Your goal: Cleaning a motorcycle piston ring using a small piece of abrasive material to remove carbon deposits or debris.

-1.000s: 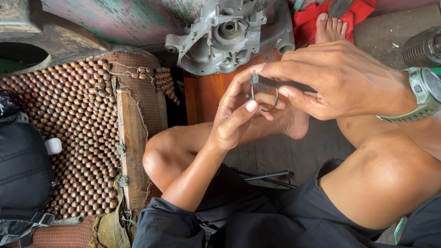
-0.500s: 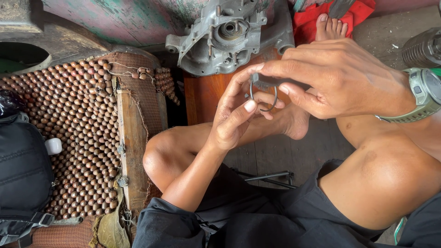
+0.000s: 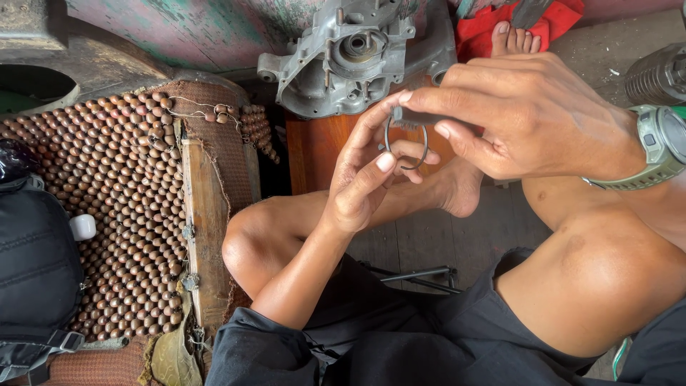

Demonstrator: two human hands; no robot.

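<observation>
Both hands on a thin metal ring, held above the crossed legs.

Left hand pinches the ring's lower edge, thumb against fingertips. Right hand pinches a small dark tool against the ring's top. Grey engine casing lies just beyond.

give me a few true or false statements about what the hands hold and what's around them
1. Both hands hold a thin metal ring. True: the left hand and right hand both pinch it.
2. The right wrist is bare. False: it wears a green wristwatch.
3. A grey metal engine casing sits beyond the hands. True.
4. The beaded mat lies to the person's right. False: it lies to the left.
5. The red cloth lies near the bare toes. True.
</observation>
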